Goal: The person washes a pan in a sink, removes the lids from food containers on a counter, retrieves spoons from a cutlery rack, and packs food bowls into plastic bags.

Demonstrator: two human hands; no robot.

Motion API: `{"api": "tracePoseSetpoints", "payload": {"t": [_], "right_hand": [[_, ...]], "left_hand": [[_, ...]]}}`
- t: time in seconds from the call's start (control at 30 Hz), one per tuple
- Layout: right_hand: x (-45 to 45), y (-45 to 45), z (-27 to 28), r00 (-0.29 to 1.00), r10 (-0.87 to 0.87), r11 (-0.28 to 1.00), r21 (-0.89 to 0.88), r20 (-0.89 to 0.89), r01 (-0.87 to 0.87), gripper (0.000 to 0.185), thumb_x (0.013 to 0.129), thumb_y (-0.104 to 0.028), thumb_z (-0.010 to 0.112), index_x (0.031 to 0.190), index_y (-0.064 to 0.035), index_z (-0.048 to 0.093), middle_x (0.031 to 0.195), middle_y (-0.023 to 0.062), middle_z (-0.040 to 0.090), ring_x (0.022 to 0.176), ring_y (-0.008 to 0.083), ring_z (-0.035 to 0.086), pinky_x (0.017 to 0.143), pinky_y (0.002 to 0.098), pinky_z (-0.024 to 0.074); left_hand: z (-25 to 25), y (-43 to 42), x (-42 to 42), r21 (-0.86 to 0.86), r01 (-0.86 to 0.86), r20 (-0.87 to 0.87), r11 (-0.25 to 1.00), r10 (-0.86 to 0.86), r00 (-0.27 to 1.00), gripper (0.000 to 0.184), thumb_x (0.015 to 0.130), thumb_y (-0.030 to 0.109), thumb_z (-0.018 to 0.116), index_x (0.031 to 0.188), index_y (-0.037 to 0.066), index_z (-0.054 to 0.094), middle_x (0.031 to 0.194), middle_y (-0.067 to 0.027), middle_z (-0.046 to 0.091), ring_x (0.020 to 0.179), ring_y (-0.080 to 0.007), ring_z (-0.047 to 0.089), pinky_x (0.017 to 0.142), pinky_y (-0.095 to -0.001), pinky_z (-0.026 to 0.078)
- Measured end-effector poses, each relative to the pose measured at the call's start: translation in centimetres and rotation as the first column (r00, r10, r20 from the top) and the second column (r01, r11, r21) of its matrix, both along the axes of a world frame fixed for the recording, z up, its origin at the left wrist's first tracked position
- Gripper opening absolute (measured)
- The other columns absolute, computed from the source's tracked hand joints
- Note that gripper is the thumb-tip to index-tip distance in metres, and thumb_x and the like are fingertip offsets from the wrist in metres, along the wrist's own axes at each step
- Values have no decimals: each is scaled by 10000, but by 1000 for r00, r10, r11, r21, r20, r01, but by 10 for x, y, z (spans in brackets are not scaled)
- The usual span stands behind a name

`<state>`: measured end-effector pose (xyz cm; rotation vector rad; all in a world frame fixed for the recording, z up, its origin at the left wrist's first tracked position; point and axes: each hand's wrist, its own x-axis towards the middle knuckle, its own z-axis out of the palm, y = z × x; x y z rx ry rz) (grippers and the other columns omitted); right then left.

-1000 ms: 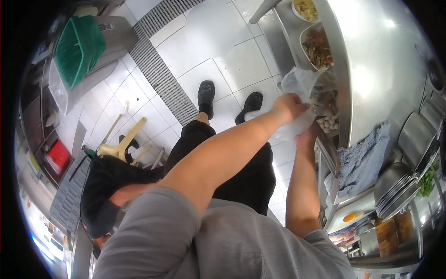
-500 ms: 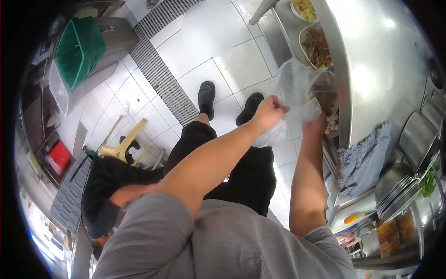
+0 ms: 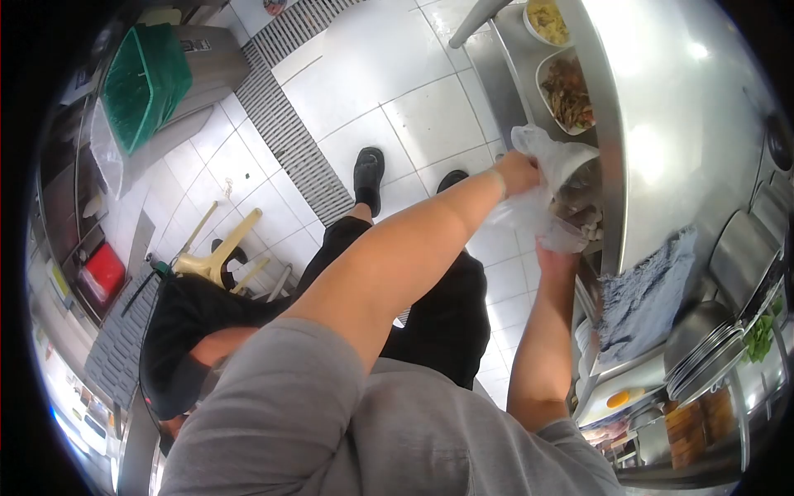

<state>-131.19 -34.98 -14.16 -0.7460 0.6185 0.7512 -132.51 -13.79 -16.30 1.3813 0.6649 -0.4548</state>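
A thin, clear plastic bag (image 3: 533,198) hangs between my hands at the edge of the steel counter. My left hand (image 3: 519,172) has its fingers closed on the bag's upper left side. Lower right, my right hand (image 3: 556,248) is at the bag's other side, its fingers mostly hidden behind the plastic. The bag's mouth spreads toward the shelf under the counter. Brownish and pale round pieces (image 3: 589,227) show beside and through the plastic; whether they lie inside the bag or behind it, I cannot tell.
The steel counter (image 3: 653,99) runs along the right, a grey cloth (image 3: 649,289) on it. Below it stand a white tray of dark food (image 3: 569,91) and a bowl of yellow food (image 3: 547,21). Left are a green-lined bin (image 3: 145,91), a cream stool (image 3: 219,248) and a person in black (image 3: 186,339).
My left hand has moved up and right with the bag. My right hand has shifted slightly down, and the bag's mouth has spread wider toward the shelf.
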Motion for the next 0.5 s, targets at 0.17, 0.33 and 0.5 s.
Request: {"api": "tracePoseSetpoints", "payload": {"t": [0.17, 0.33, 0.5], "right_hand": [[12, 14, 4, 991, -102, 995, 28, 87, 100, 445, 988, -322, 506, 1355, -74, 548, 1391, 83, 555, 1279, 270, 517, 1093, 422, 400], [23, 20, -14, 970, -238, 947, -210, 46, 242, 487, 983, -351, 496, 1356, -42, 542, 1392, 122, 555, 1293, 299, 506, 1115, 454, 375], [25, 52, 8, 834, -551, 724, -511, -25, 463, 482, 965, -373, 517, 1297, -29, 581, 1337, 139, 596, 1235, 313, 555, 1086, 476, 416]], "left_hand": [[-22, -23, 5, -378, -159, 141, 912, 226, 964, 247, 832, 217, 690, 942, -2, 717, 1024, -107, 716, 864, -212, 670, 743, -364, 527], [-2, -15, 25, -545, -632, -372, 551, 517, 771, 252, 865, 258, 653, 890, 12, 702, 963, -115, 705, 826, -218, 668, 736, -362, 532], [-15, -45, 52, -84, -613, 83, 785, 619, 781, 275, 877, 294, 601, 904, 45, 714, 911, -145, 707, 821, -263, 686, 781, -392, 543]]}}
